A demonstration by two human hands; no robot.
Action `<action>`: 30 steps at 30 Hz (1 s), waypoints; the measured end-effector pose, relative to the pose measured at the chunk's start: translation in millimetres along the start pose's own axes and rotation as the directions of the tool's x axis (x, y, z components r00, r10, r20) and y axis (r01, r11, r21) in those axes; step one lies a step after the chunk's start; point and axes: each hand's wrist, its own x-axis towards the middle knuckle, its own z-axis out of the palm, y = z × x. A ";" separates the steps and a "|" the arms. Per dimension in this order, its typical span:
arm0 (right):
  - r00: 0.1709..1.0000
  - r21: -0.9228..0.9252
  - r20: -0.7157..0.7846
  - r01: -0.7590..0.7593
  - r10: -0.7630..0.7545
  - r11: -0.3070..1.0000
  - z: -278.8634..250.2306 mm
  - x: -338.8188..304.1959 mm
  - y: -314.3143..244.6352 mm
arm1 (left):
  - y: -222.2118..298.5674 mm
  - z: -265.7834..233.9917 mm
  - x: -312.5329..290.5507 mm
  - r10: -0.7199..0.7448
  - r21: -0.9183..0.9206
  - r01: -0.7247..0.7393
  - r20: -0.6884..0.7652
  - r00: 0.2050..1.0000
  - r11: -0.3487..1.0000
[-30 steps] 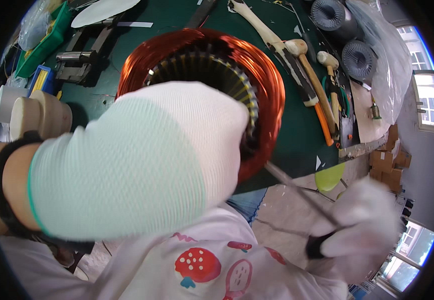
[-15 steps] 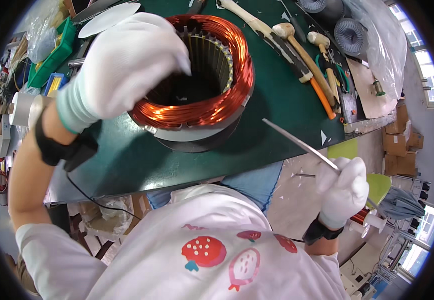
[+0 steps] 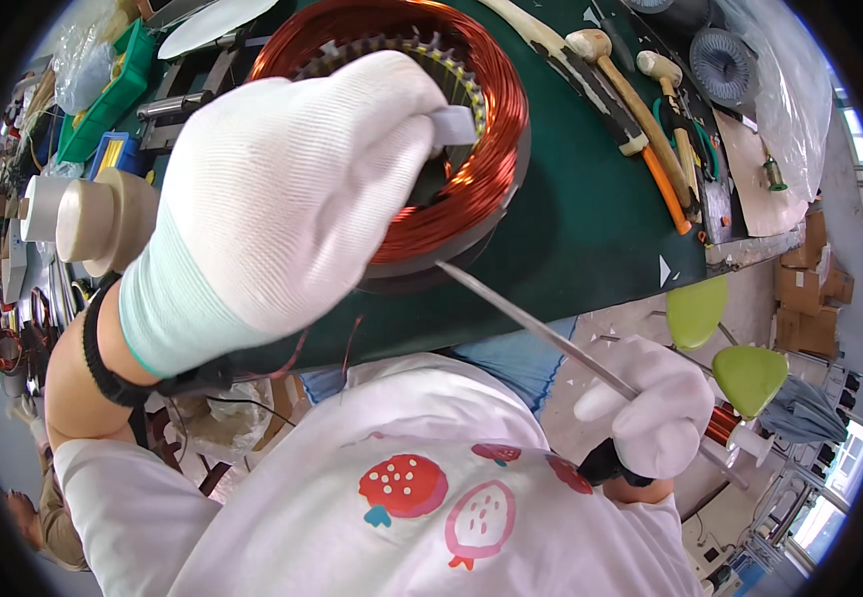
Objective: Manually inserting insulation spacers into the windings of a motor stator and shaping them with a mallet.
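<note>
A motor stator with thick copper windings (image 3: 506, 109) stands on the green table, its slotted bore facing up. My left hand (image 3: 292, 189), in a white knit glove, is closed above the stator and hides much of its near left side. Pinched between its fingertips is a small pale strip (image 3: 458, 126), held over the bore. Further right, my gloved right hand (image 3: 660, 403) is wrapped round a long thin metal rod (image 3: 536, 323). The rod slants up and left, its tip close to the stator's lower edge; whether they touch I cannot tell.
Mallets (image 3: 588, 45) and an orange-handled tool (image 3: 665, 189) lie at the right of the table (image 3: 571, 249). White spools (image 3: 88, 214), a blue box (image 3: 116, 154) and a green bin (image 3: 108, 90) stand left. Green stools (image 3: 750, 378) are beyond the table's right edge.
My left hand has come nearer and turned, and the pale strip now shows in its fingers. My right hand and the rod have moved left and down, bringing the tip close to the stator.
</note>
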 end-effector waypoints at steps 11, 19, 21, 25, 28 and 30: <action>0.990 0.108 -0.142 0.002 0.013 0.994 5.3 12.5 26.2 | 3.7 -24.6 30.0 -0.256 0.076 0.251 0.476 0.841 0.965; 0.962 0.604 -0.165 -0.076 0.218 0.794 -3.5 12.3 63.3 | -4.6 -30.5 83.8 -0.412 0.131 0.451 0.676 0.611 0.883; 0.961 0.632 -0.155 -0.080 0.227 0.771 -4.6 11.6 67.2 | -9.3 -26.6 73.0 -0.369 0.088 0.411 0.636 0.678 0.907; 0.969 0.612 -0.096 -0.121 0.226 0.782 -6.5 18.6 68.2 | -15.4 -17.6 52.8 -0.266 0.018 0.306 0.544 0.796 0.952; 0.973 0.595 -0.121 -0.088 0.197 0.799 -5.4 17.8 69.3 | -16.0 -9.9 41.5 -0.167 -0.030 0.205 0.473 0.865 0.978; 0.980 0.503 -0.119 -0.078 0.158 0.861 -2.9 24.6 66.6 | -16.6 -4.1 37.7 -0.092 -0.060 0.130 0.427 0.900 0.990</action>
